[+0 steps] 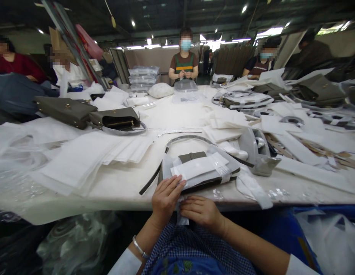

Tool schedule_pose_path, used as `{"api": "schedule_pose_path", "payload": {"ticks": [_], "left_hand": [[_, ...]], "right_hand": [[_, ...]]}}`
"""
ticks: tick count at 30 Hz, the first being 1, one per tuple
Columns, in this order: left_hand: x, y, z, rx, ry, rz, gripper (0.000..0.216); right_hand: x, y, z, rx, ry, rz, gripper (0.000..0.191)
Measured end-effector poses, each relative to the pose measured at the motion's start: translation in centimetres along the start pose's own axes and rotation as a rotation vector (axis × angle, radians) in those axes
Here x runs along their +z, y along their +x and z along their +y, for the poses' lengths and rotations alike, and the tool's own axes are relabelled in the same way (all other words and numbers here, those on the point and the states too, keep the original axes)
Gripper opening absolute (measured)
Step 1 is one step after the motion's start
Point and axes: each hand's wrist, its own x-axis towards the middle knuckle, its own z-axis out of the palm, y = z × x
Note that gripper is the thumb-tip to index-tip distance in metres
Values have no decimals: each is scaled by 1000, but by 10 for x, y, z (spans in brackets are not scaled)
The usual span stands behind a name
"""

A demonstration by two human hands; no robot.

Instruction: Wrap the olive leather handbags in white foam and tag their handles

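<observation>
Left grip (167, 195) is laid with its fingers on the near edge of the wrapped bag (191, 157), toward the bag's left end; the thumb is hidden, so I cannot tell if it is clenched there. Right grip (204, 212) is just in front of the bag, its fingers at a pale strip (182, 220) of wrapping — whether it grasps this strip, I also cannot tell. The wrapped bag lies on the white surface (171, 111), with a white sheet (203, 166) upon it and a covered strap (191, 138) curving out behind it. Left of the bag are overlapping sheets (88, 156); farther back on that side, an open grey-green bag (108, 114). Right of the bag — a grey holder (248, 147). Well beyond the bag is a masked person (183, 63).
</observation>
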Motion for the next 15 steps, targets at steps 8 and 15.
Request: {"api": "schedule_pose_path", "payload": {"ticks": [8, 15], "left_hand": [[6, -3, -2, -2, 1, 6, 41], [5, -4, -1, 4, 0, 26, 37]], "right_hand": [[-15, -13, -21, 131, 91, 1, 24], [-40, 17, -11, 231, 113, 40, 26]]}}
